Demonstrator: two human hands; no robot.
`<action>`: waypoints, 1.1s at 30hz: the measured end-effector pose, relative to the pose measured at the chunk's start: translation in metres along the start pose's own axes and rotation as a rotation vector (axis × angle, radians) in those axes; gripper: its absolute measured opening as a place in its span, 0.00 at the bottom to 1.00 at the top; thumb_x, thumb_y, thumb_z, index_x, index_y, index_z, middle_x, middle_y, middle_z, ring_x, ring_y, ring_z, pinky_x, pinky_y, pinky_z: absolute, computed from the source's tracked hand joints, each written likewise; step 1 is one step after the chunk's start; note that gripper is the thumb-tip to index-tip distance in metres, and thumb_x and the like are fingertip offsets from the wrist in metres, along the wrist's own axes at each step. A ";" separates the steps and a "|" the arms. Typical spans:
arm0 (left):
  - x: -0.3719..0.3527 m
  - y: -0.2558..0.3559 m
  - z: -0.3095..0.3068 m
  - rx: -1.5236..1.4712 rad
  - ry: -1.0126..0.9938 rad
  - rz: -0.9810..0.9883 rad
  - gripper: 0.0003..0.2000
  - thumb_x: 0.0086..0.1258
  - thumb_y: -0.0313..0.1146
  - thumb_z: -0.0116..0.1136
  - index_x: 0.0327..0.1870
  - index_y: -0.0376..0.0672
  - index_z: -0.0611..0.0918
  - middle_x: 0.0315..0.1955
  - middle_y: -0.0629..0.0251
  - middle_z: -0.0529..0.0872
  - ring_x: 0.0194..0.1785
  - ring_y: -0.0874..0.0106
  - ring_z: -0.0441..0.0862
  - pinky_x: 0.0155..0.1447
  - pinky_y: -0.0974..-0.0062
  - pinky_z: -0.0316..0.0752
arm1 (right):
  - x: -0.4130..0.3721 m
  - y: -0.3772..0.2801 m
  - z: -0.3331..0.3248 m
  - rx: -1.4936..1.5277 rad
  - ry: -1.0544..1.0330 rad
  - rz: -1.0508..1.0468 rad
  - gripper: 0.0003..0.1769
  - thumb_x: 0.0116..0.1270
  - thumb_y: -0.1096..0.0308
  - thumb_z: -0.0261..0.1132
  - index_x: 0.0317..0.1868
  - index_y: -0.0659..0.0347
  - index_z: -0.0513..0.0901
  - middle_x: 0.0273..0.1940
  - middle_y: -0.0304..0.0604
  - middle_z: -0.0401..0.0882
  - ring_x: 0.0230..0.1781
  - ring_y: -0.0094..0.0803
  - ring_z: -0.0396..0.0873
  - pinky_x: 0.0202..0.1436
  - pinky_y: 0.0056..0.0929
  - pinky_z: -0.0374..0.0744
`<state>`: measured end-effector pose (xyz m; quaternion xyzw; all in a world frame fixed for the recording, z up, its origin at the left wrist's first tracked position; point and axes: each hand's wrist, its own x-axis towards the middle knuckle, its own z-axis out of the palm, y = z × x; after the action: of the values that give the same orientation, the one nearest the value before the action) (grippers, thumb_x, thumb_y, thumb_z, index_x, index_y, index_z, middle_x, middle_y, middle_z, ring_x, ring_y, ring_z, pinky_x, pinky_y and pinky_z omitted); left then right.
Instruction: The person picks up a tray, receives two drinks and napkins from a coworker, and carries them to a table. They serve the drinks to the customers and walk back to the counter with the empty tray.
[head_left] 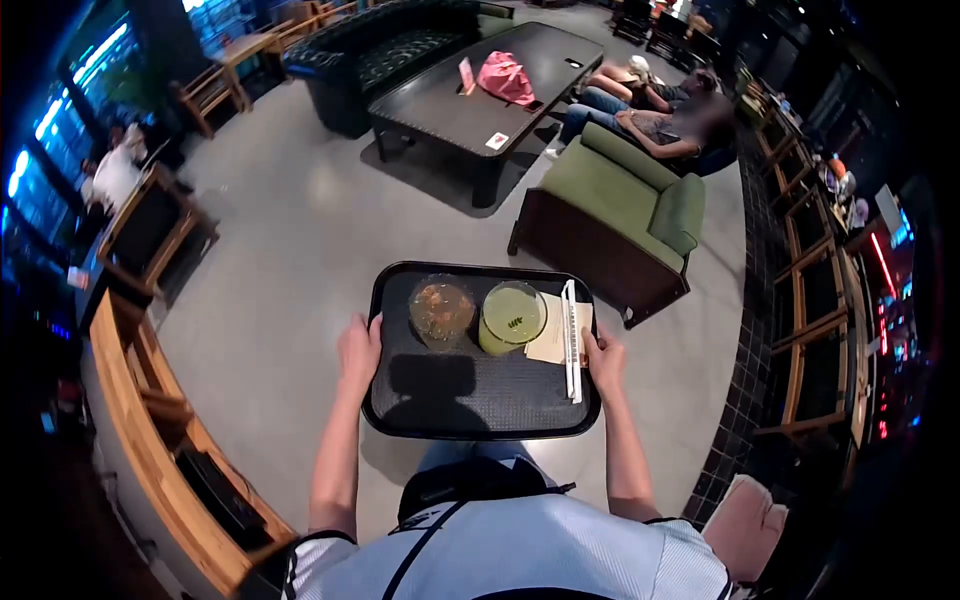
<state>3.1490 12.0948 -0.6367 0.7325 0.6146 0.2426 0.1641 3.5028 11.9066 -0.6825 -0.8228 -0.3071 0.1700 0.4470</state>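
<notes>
The black tray (455, 395) is gripped at both side edges and held level in front of the body, above the grey floor (290, 230). The left hand (360, 350) is closed around the left rim, and the right hand (605, 362) is clamped on the right rim in the same way (the thumbs cannot be made out). The hands are kept well apart, with the tray's full width between them. At the far end of the tray two clear cups are stood side by side: a brownish drink (441, 308) on the left and a pale green drink (512, 315) just beside it. A paper napkin (550, 345) is laid right of the cups, with a wrapped straw (571, 350) across it, near the right hand. Ahead, a green armchair (625, 195) and a dark desk (470, 100) bearing a pink bag (505, 78) are seen.
</notes>
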 end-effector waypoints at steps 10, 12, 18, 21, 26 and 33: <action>0.294 0.031 0.107 0.102 -0.001 0.103 0.17 0.67 0.45 0.53 0.29 0.37 0.74 0.21 0.50 0.79 0.28 0.50 0.78 0.32 0.58 0.71 | 0.249 -0.069 0.118 0.109 0.035 0.053 0.21 0.64 0.67 0.60 0.57 0.64 0.74 0.17 0.32 0.71 0.17 0.14 0.65 0.19 0.19 0.67; 0.335 0.046 0.118 0.090 -0.025 0.081 0.16 0.67 0.44 0.52 0.29 0.38 0.73 0.22 0.50 0.80 0.28 0.50 0.78 0.32 0.57 0.71 | 0.293 -0.072 0.132 0.179 0.061 0.040 0.22 0.64 0.67 0.61 0.58 0.63 0.74 0.18 0.33 0.71 0.18 0.14 0.64 0.20 0.19 0.67; 0.473 0.082 0.175 0.044 -0.071 0.141 0.17 0.67 0.44 0.52 0.30 0.36 0.73 0.24 0.48 0.79 0.31 0.50 0.78 0.34 0.59 0.71 | 0.408 -0.079 0.173 0.007 0.173 0.097 0.21 0.61 0.62 0.64 0.55 0.57 0.77 0.17 0.44 0.72 0.15 0.23 0.68 0.25 0.26 0.72; 0.546 0.095 0.214 0.011 -0.090 0.169 0.16 0.67 0.44 0.52 0.31 0.36 0.73 0.24 0.47 0.79 0.31 0.49 0.78 0.34 0.59 0.71 | 0.476 -0.089 0.193 -0.017 0.176 0.145 0.21 0.61 0.62 0.63 0.55 0.55 0.77 0.19 0.47 0.75 0.17 0.26 0.71 0.26 0.27 0.73; 0.669 0.115 0.289 -0.059 -0.103 0.308 0.15 0.67 0.43 0.53 0.31 0.38 0.73 0.22 0.48 0.79 0.29 0.49 0.78 0.32 0.57 0.71 | 0.564 -0.089 0.234 -0.002 0.302 0.117 0.21 0.60 0.63 0.64 0.55 0.56 0.77 0.15 0.38 0.65 0.16 0.19 0.61 0.21 0.24 0.66; 0.786 0.154 0.366 0.010 -0.139 0.394 0.14 0.66 0.42 0.54 0.33 0.39 0.73 0.22 0.50 0.80 0.28 0.49 0.78 0.33 0.56 0.71 | 0.671 -0.081 0.269 -0.015 0.399 0.206 0.21 0.61 0.63 0.64 0.54 0.60 0.77 0.15 0.40 0.69 0.16 0.19 0.61 0.21 0.23 0.67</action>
<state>3.5792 12.8564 -0.7366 0.8543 0.4478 0.2160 0.1518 3.8303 12.5508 -0.7644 -0.8704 -0.1281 0.0462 0.4732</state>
